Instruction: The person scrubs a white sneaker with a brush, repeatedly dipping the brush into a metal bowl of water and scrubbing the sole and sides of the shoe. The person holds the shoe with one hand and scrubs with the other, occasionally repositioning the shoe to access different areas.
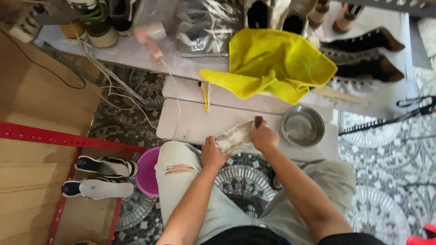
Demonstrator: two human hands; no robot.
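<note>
White and grimy, the shoe [234,137] sits gripped in your left hand [212,155]. Your right hand [264,136] clasps a brush [258,121] on it, beside the steel bowl [303,125].

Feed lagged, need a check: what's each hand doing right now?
Left hand: closed on the soapy shoe.
Right hand: closed on a brush, against the shoe.

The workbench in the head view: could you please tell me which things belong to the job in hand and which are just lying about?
In use:
- left hand and right hand, both holding the pale shoe part
- dark brush in the right hand
- metal bowl close by

Lying about:
- yellow cloth
- black boots
- pair of shoes
- purple bucket
</note>
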